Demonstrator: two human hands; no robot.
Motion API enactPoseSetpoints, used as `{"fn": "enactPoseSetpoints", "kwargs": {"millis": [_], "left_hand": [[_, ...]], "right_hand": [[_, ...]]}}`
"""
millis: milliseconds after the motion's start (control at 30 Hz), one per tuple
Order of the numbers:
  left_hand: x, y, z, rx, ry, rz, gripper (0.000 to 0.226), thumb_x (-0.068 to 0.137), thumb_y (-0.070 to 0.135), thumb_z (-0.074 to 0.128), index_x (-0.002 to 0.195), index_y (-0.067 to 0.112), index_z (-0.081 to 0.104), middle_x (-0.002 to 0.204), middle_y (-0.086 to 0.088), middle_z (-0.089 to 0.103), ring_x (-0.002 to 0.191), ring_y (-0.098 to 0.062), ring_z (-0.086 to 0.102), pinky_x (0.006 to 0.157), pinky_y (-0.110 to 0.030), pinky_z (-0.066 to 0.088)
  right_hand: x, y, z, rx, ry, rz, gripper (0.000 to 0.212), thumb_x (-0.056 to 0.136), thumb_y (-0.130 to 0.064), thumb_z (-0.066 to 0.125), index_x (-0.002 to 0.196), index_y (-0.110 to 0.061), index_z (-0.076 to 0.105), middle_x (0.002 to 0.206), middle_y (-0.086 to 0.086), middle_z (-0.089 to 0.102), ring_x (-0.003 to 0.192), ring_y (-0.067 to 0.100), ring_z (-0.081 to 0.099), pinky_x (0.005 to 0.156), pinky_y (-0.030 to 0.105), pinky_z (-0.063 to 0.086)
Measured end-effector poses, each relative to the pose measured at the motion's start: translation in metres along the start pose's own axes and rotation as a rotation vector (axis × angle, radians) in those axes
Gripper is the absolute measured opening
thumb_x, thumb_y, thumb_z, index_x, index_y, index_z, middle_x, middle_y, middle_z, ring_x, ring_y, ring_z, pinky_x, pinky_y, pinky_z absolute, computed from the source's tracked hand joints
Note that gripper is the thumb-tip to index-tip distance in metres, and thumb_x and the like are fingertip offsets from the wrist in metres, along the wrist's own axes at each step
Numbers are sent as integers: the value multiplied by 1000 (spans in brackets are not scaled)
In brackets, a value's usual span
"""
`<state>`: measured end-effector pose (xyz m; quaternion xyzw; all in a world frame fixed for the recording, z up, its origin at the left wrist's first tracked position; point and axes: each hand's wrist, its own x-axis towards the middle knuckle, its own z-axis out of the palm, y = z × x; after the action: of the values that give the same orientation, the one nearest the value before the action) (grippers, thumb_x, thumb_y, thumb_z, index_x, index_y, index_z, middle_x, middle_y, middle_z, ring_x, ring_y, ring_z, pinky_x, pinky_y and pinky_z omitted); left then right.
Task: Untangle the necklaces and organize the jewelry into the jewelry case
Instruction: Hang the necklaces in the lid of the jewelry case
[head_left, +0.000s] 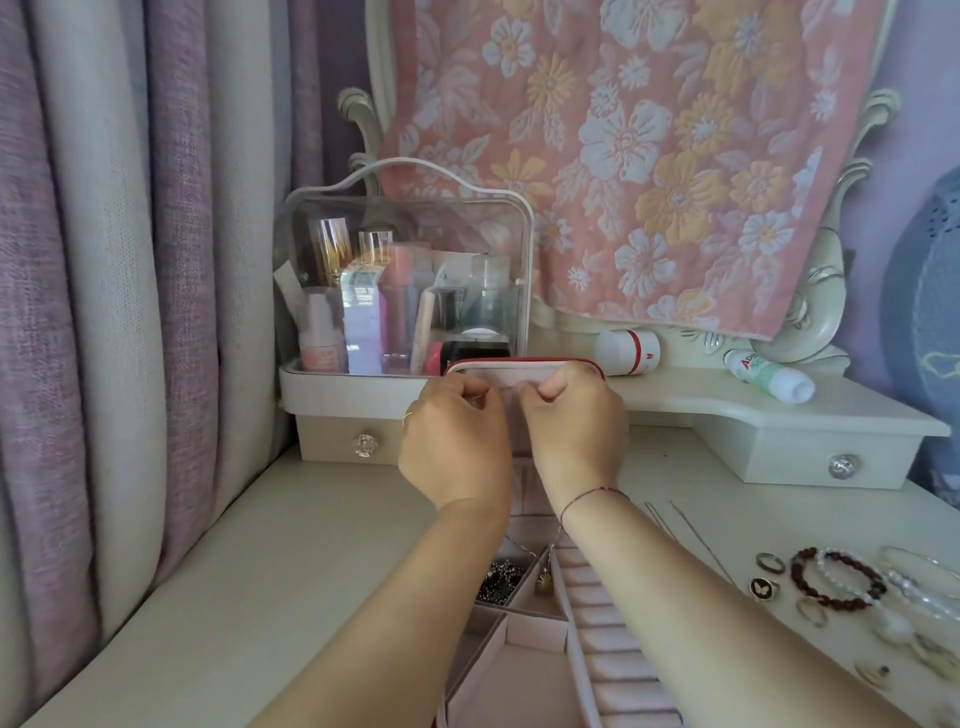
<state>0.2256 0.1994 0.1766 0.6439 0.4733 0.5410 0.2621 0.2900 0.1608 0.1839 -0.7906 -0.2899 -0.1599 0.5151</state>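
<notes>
- My left hand (457, 441) and right hand (571, 431) have curled fingers pinching at the lid (519, 370), 12 o'clock; on what, I cannot tell.
- Pendant (544, 581) lies in the case (535, 636), 6 o'clock.
- Bracelets (836, 579) lie loose, 4 o'clock.

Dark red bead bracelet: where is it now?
Head view, lower right: the dark red bead bracelet lies on the tabletop, right of the jewelry case, beside a butterfly ring and overlapping a clear bead bracelet.
</notes>
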Motion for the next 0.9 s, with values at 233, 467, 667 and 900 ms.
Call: {"fn": "enactPoseSetpoints", "kwargs": {"millis": [233, 467, 667, 900], "left_hand": [[-4, -15, -6, 151, -80, 145, 6, 87, 32, 65, 83, 31, 68, 93, 10, 67, 92, -18, 59, 61, -28, 39], [-12, -23, -33, -86, -404, 73, 8, 88, 30, 68, 82, 28, 75, 75, 11, 70, 74, -11, 64, 66, -24, 49], [-14, -31, -33, -460, -568, -41, 21, 92, 18, 64, 73, 14, 72, 61, -8, 67, 59, -18, 64, 70, -27, 56], [-16, -42, -30, -52, -434, 401, 24, 95, 8, 50, 105, 16, 70, 100, 5, 67, 88, -15, 60, 75, -29, 46]], "right_hand": [[-4, 10, -4, -110, -121, 10, 27, 85, -34, 63, 65, -19, 51, 66, -6, 52, 68, 20, 46, 54, 25, 29], [-22, 17, -17, 197, -495, 28, 32, 90, -13, 52, 61, -1, 54, 57, 6, 44, 53, 15, 37, 49, 27, 26], [-41, 13, -33, 572, -826, 437, 53, 98, -24, 46, 49, -15, 63, 51, 1, 50, 44, 12, 37, 41, 23, 28], [-57, 20, -81, 84, -871, -4, 34, 96, -29, 50, 70, -18, 70, 79, 7, 52, 65, 21, 44, 61, 28, 31]]}}
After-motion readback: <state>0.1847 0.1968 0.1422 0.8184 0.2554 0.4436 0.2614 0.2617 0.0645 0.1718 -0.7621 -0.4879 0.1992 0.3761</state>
